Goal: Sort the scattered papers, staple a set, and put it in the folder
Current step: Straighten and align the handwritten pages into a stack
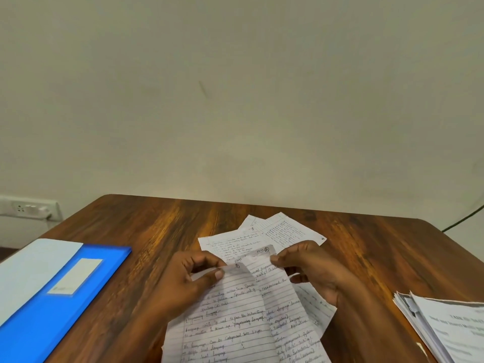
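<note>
Two lined handwritten sheets are held up over the wooden table (146, 231). My left hand (191, 279) pinches the top left corner of the page marked 1 (230, 318). My right hand (311, 268) pinches the top edge of the page marked 2 (285, 297), which lies partly behind page 1. More handwritten sheets (282, 231) lie scattered on the table beyond my hands. A blue folder (52, 297) with a white label lies at the left. No stapler is in view.
A thick stack of printed papers (445, 326) sits at the table's right edge. A wall socket (28, 208) is at the left behind the table, and a green cable (463, 218) runs down the wall at the right. A plain wall stands right behind the table.
</note>
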